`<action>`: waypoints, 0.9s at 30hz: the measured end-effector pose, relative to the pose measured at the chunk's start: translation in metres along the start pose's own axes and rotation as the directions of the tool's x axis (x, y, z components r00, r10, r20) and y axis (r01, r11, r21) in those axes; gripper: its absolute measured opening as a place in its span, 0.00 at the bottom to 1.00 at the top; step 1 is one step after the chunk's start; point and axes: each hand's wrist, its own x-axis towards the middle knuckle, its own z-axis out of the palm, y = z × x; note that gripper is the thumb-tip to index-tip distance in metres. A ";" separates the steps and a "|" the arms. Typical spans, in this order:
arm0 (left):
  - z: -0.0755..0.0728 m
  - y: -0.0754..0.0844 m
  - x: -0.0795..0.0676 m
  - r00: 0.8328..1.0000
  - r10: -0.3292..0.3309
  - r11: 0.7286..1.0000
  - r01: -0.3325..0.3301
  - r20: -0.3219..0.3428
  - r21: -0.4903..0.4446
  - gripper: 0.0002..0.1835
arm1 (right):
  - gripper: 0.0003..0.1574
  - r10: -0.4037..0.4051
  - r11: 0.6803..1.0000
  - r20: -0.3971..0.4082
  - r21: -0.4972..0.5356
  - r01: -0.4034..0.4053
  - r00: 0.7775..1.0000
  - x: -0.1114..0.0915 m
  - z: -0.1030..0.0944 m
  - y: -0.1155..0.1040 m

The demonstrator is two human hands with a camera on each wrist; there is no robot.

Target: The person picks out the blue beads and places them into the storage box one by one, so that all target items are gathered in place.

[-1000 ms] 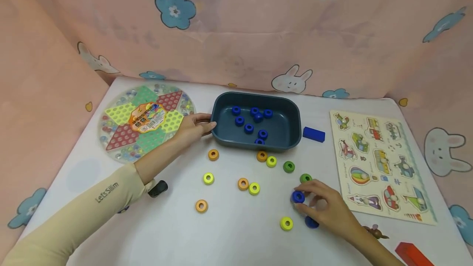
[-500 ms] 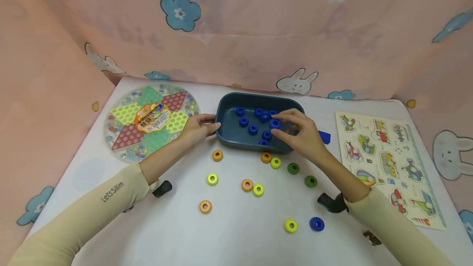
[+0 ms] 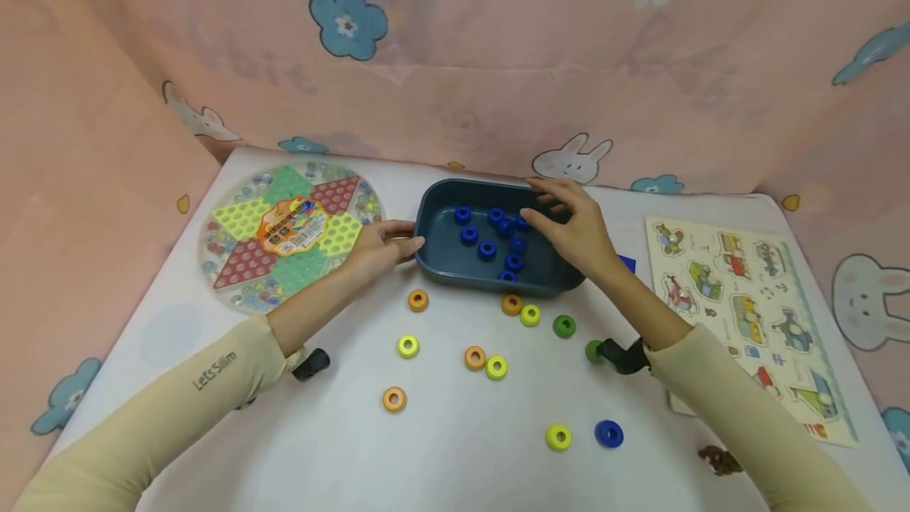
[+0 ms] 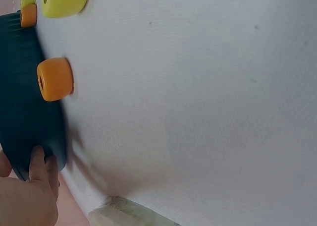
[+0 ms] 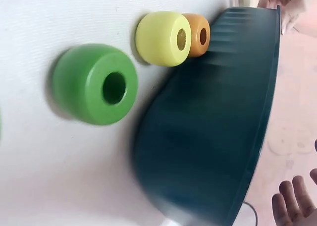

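Note:
A dark blue-green tray (image 3: 462, 278) holds several blue ring-shaped beads (image 3: 486, 250). My left hand (image 3: 377, 250) grips the tray's left end, thumb by the rim and fingertips against the outer wall, as the left wrist view shows. Over the tray's right part hovers my right hand (image 3: 581, 234), its fingers spread with nothing between them. In the right wrist view its fingers (image 5: 292, 201) stand apart above the rim. Another blue bead (image 3: 609, 434) lies on the table at the front right.
Orange beads (image 3: 475, 358), yellow beads (image 3: 497, 367) and green beads (image 3: 565, 326) are scattered before the tray. A round star-patterned game board (image 3: 291, 235) lies left, a picture puzzle board (image 3: 746, 314) right. A blue block (image 3: 628, 262) is partly hidden behind the right wrist.
My right hand carried a blue bead from the front right to the tray, let it go inside, and lifted slightly with fingers spread. The left hand stays on the tray.

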 end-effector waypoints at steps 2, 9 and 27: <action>0.000 0.000 0.000 1.000 -0.002 1.000 0.002 0.001 0.004 0.23 | 0.28 0.003 1.000 -0.007 0.006 -0.003 1.000 -0.004 -0.005 -0.006; 0.001 0.002 -0.002 1.000 -0.011 1.000 0.011 0.004 -0.002 0.24 | 0.22 0.016 0.999 -0.002 0.029 -0.016 1.000 -0.025 -0.024 -0.043; 0.000 0.003 -0.001 1.000 -0.004 1.000 0.004 0.002 -0.002 0.23 | 0.21 0.134 0.990 0.099 0.038 -0.139 0.986 -0.141 -0.045 -0.011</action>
